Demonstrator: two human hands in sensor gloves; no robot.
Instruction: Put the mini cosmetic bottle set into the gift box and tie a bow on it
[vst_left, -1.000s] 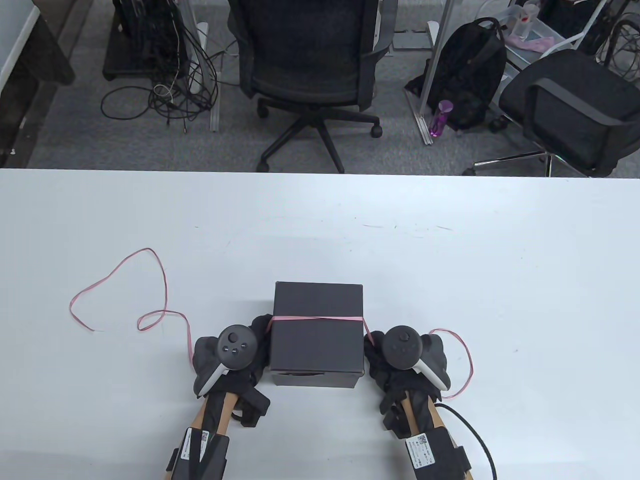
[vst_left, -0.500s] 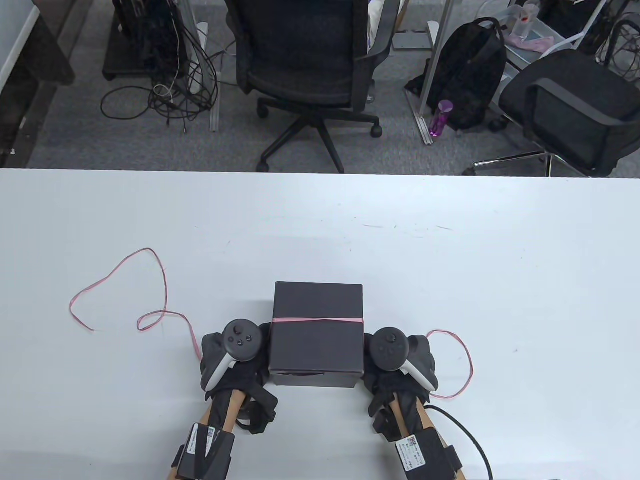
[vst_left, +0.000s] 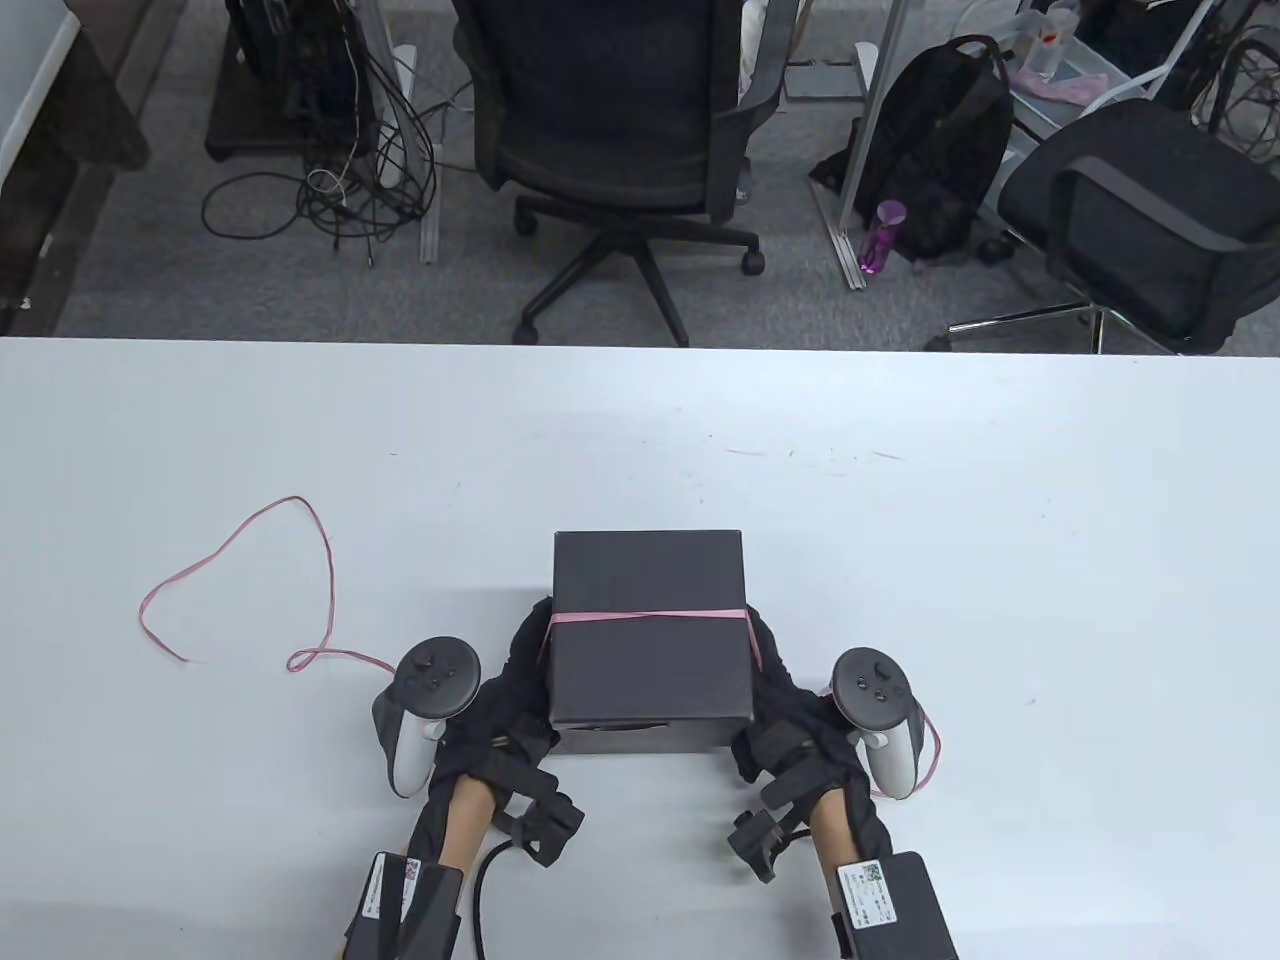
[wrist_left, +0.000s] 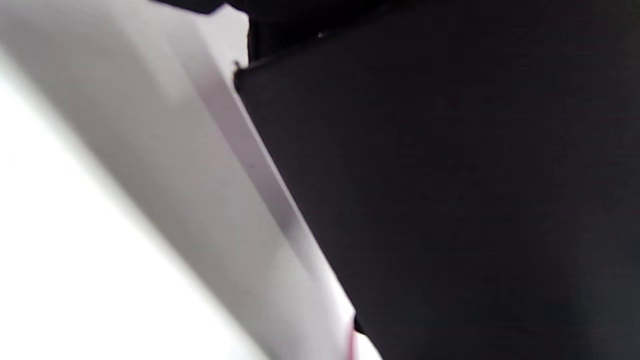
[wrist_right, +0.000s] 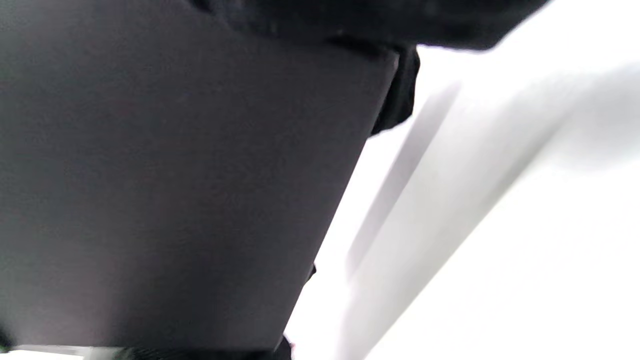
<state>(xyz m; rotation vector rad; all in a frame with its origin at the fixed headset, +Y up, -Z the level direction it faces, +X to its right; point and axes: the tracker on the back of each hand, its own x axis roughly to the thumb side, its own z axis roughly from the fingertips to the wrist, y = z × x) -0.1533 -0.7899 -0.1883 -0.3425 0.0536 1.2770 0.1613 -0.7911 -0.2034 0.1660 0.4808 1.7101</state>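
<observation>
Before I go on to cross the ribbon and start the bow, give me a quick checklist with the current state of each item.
1. Gift box closed: ok; lid looks shut from above.
2. Pink ribbon lies across the lid: ok, one band, side to side.
3. Left hand against the box's left side: ok.
4. Right hand against the box's right side: ok.
5. Ribbon ends free: ok; the long tail lies loose on the table at left, a short loop shows by the right hand.
6. Bottle set inside the box: cannot tell.
7. Ribbon run under the box: cannot tell.
</observation>
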